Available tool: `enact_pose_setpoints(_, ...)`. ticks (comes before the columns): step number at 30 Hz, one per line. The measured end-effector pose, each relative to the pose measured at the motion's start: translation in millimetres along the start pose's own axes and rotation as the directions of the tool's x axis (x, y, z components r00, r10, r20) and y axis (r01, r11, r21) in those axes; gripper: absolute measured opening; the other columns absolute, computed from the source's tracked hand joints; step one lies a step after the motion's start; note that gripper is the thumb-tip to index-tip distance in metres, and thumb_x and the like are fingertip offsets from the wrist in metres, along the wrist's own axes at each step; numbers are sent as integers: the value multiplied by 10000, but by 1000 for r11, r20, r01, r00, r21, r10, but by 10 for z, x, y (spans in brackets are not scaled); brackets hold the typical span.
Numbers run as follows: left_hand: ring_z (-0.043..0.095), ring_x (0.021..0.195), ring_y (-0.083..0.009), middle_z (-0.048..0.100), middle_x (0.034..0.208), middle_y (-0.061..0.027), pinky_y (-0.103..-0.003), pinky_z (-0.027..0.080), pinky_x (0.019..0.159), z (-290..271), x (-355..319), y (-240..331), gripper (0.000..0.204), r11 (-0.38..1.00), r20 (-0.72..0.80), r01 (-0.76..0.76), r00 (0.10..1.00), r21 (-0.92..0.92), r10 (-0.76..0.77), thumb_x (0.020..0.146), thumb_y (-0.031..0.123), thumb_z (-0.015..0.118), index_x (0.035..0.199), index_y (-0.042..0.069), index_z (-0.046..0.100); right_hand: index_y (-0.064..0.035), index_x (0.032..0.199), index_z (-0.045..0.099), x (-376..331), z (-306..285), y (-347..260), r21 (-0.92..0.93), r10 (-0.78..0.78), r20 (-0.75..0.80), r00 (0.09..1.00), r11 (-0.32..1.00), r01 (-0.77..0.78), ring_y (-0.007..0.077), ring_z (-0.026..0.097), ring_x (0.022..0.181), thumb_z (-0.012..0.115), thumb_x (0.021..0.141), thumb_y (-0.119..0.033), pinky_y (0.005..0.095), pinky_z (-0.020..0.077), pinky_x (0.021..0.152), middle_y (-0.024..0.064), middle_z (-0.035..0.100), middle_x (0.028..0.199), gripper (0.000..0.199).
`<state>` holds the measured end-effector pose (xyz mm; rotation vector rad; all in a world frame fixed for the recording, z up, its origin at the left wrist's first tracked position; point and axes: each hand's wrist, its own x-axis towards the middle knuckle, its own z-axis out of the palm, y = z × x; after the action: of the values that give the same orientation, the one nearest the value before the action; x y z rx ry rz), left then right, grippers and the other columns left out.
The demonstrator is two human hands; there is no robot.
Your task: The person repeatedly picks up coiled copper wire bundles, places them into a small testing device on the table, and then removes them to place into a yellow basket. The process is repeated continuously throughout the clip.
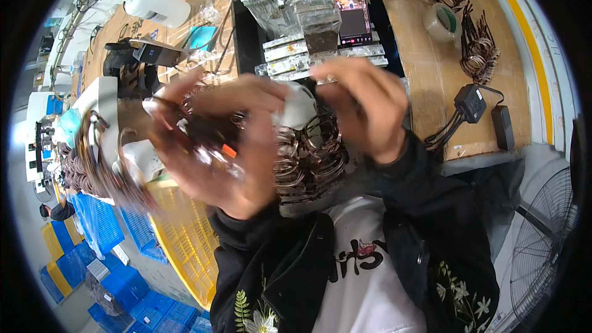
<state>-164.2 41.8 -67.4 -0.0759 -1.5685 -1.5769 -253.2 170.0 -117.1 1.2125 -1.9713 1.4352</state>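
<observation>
My left hand [222,172] is raised left of centre, its fingers bent and smeared by motion. Dark, shiny strands with a small orange piece [229,150] show within its curve; whether it grips them cannot be made out. Across from it, my right hand [376,102] is curled and blurred too, near the front of the machine [296,15]. Its fingertips are indistinct, so anything pinched there is hidden. Between and below the hands, several brown wire coils [311,166] lie stacked in front of my body. A rounded white part [299,106] sits just above the coils.
A lit phone [353,12] leans on the machine. Right, cardboard carries a tape roll [441,23], a wire bundle [480,55] and a black adapter [470,103]. A white bottle [156,5] lies far left. Below are a yellow basket [185,234] and blue crates [126,287]; a fan [542,246] stands right.
</observation>
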Motion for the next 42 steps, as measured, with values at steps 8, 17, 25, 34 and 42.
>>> enact_pose_setpoints(8,621,733,-186,588,828,-96,-283,473,735,-501,127,-230,346,953,-147,267,958,144,-247,876,-6,534,1196,-32,405,-66,876,668,-238,-85,280,-23,200,605,771,972,-234,238,599,786,685,769,-186,317,475,662,62,651,801,162)
enact_pose_setpoints(17,562,745,-125,580,827,-90,-250,447,727,-634,12,-482,333,913,-156,341,937,225,-311,885,-15,519,1189,-12,383,-3,986,619,73,-553,492,398,296,108,949,862,-314,94,572,665,558,888,-58,212,447,536,36,614,794,128)
enact_pose_setpoints(25,573,705,-142,579,826,-86,-256,453,696,-548,-37,-471,339,876,-138,431,902,217,-410,885,-7,525,1191,-22,382,-42,974,563,272,248,1250,759,443,-84,893,609,-230,80,453,704,543,930,-176,210,365,589,-10,513,815,142)
enact_pose_setpoints(34,560,702,-185,552,846,-133,-319,467,730,-431,-62,-249,382,918,-131,374,925,132,-357,901,30,479,1257,10,341,-43,876,524,259,433,1339,613,506,-197,840,732,-296,53,401,645,505,959,-218,189,316,523,-14,469,739,194)
enact_pose_setpoints(42,550,672,-203,503,781,-89,-336,494,623,-345,139,-280,305,796,-42,576,805,-188,-592,965,160,431,1189,-45,413,47,962,558,173,380,1107,289,341,-363,867,926,-243,106,532,721,421,952,-46,232,434,634,62,593,848,166)
